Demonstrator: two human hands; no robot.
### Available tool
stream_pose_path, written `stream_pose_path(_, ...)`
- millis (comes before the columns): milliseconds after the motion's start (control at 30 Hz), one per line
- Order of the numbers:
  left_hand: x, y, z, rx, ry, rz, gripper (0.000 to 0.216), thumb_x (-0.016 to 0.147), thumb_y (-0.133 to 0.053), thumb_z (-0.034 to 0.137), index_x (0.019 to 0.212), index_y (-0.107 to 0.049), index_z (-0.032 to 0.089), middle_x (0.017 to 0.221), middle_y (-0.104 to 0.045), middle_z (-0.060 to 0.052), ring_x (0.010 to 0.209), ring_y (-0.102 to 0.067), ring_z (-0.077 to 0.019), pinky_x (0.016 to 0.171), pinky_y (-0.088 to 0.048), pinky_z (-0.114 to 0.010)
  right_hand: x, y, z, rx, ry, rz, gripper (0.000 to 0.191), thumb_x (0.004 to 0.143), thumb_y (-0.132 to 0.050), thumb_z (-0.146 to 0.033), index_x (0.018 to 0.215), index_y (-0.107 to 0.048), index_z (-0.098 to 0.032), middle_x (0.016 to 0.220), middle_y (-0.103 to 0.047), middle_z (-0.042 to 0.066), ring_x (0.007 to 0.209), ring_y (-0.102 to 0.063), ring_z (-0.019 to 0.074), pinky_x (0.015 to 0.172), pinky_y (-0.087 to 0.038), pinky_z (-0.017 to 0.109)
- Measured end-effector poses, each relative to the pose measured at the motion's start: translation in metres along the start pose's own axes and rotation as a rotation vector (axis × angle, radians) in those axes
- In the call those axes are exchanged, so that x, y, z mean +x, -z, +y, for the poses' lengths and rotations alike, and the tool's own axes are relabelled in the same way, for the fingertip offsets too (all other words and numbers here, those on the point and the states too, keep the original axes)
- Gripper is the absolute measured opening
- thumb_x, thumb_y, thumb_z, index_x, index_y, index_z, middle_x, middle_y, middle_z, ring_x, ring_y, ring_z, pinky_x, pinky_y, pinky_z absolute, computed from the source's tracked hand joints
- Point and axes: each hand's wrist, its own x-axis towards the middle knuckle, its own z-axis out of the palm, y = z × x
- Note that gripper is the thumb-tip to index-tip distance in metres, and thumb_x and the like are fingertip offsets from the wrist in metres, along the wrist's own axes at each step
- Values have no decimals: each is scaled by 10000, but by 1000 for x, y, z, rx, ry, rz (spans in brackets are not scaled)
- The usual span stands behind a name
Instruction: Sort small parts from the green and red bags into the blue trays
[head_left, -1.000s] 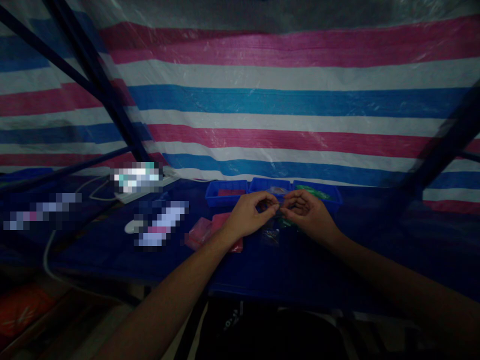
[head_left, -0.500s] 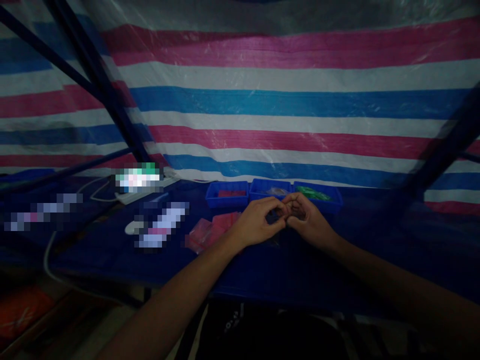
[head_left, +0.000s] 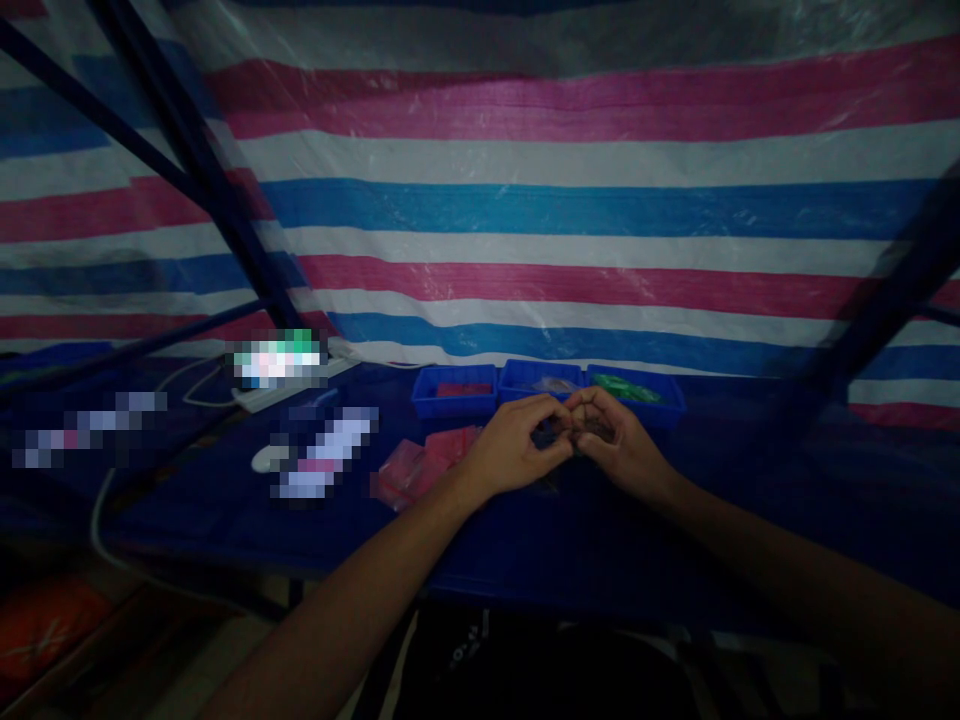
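My left hand (head_left: 521, 440) and my right hand (head_left: 611, 435) meet fingertip to fingertip above the dark blue table (head_left: 600, 550). Both have curled, pinching fingers; whatever lies between them is too small and dark to make out. Just beyond them stand three blue trays in a row. The left tray (head_left: 455, 405) holds flat red pieces (head_left: 465, 389), the middle tray (head_left: 517, 372) clear plastic pieces (head_left: 553, 384), and the right tray (head_left: 667, 400) green packets (head_left: 624, 388). Pinkish-red plastic packets (head_left: 412, 470) lie beside my left forearm, partly covered by it.
On the left are a white power strip (head_left: 300, 383) with cables, a pale round object (head_left: 270, 458) and a blurred-out paper (head_left: 328, 452). A striped plastic sheet (head_left: 562, 210) hangs behind the table. Dark metal frame bars (head_left: 217, 200) slant at both sides.
My hands stay together in nearly the same place, with only slight finger movement. The whole view has shifted a little; the trays and packets lie as before.
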Motion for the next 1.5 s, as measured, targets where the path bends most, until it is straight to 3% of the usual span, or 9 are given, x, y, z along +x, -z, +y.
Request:
stream_pose_path(333,0,0,-1,2,117,101,41,876,-593,192,916,-598,187,845,-676,-13,753,-629,-155,711,-475,-289,5,5,14,21,32,73,169,845,-699,-277,1006,-670,-235,1011,-696,32,970,-671,208,908,-530,368)
stream_pose_path(500,0,2,-1,-79,126,106,129,918,-628,263,1024,-631,190,944,-725,-35,839,-674,-164,768,-511,-292,6,8,14,39,-3,161,205,831,-758,-395,957,-707,-242,963,-739,37,936,-700,218,894,-559,389)
stream_pose_path(633,-1,2,-6,-92,211,67,201,975,-580,357,1072,-659,200,812,-740,-17,692,-677,-153,662,-501,-274,6,11,11,-54,-1,193,222,831,-765,-420,968,-742,-247,971,-762,50,912,-712,238,866,-566,417)
stream_pose_path(800,-1,0,-14,-272,247,45,243,991,-547,316,1165,-666,194,921,-762,-48,794,-713,-172,734,-548,-297,7,17,10,-387,263,196,87,871,-717,-303,944,-761,-291,995,-752,42,983,-681,268,941,-521,486)
stream_pose_path(933,1,0,-20,-409,246,78,254,1001,-522,306,1142,-703,197,1077,-750,-71,994,-697,-195,908,-540,-346,9,19,9,-528,423,119,168,863,-699,-206,970,-749,-325,1024,-744,28,1048,-651,277,1023,-467,537)
stream_pose_path(1033,1,-1,-25,-476,290,140,258,949,-635,367,1121,-707,187,1094,-750,-83,998,-700,-201,912,-548,-349,9,17,5,-532,454,82,221,836,-739,-214,1023,-739,-332,1095,-746,28,1131,-626,290,1080,-424,562)
stream_pose_path(1267,1,-4,-33,-472,357,214,247,866,-737,308,1061,-687,165,1001,-747,-93,898,-713,-182,849,-581,-350,7,14,1,-319,334,161,32,906,-686,-285,899,-717,-279,1057,-745,48,1139,-640,269,1086,-451,538)
stream_pose_path(1400,1,-4,-31,-430,364,228,195,854,-732,284,975,-645,158,925,-735,-74,826,-709,-166,790,-585,-336,8,15,7,-149,201,248,137,882,-720,-346,983,-706,-254,1118,-721,70,1075,-676,258,1023,-523,497)
stream_pose_path(1500,0,-6,-28,-460,335,176,213,841,-734,244,975,-582,180,906,-736,-52,801,-715,-158,767,-584,-317,9,13,12,-33,94,186,362,814,-793,-367,1142,-678,-264,1191,-711,80,1051,-701,256,982,-568,477)
